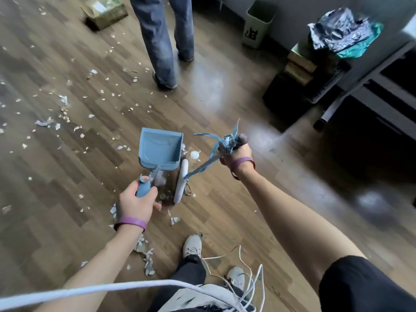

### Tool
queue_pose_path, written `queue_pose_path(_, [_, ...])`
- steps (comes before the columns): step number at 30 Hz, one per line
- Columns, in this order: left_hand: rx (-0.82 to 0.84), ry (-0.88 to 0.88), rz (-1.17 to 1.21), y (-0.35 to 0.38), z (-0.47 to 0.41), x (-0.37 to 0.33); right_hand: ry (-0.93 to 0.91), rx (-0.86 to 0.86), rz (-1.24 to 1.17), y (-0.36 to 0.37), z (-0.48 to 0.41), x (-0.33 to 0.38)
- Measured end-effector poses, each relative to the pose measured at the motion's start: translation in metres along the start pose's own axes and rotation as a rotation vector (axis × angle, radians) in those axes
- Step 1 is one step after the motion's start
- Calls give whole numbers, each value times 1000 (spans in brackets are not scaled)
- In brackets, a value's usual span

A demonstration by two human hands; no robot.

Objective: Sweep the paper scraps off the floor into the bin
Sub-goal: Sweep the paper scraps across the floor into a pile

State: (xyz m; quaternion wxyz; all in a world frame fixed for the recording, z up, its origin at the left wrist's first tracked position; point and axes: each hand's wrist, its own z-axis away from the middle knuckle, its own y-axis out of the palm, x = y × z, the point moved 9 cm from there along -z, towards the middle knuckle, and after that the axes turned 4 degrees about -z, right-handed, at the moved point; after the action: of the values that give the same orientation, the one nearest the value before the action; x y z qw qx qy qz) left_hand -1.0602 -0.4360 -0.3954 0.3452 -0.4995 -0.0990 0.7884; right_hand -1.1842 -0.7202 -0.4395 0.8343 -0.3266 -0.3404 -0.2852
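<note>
At frame centre the left hand (pixel 135 204) has its fingers (pixel 153 194) wrapped around the handle of a blue dustpan (pixel 160 149). The right hand (pixel 236 157) grips the top of a broom (pixel 181 183) handle, its white head beside the pan. Paper scraps (pixel 63 113) litter the floor (pixel 225 104) at left. A pale green bin (pixel 258 23) stands at upper right.

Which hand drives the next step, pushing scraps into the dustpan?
Right. The right hand grips the broom, whose head stands beside the dustpan. The left hand only holds the dustpan's handle.
</note>
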Motion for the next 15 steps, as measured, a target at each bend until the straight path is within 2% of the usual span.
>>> queue_pose_path(2, [-30, -2, 23, -5, -3, -7, -6, -35, -129, -16, 5, 10])
queue_pose_path(5, [-43, 5, 33, 0, 0, -14, -41, -51, -146, -43, -1, 14])
queue_pose_path(11, [-8, -17, 87, 53, 36, -26, -120, -124, 112, -128, -4, 16])
queue_pose_path(15, [30, -89, 123, 101, 73, -18, -96, -112, 279, -191, -3, 8])
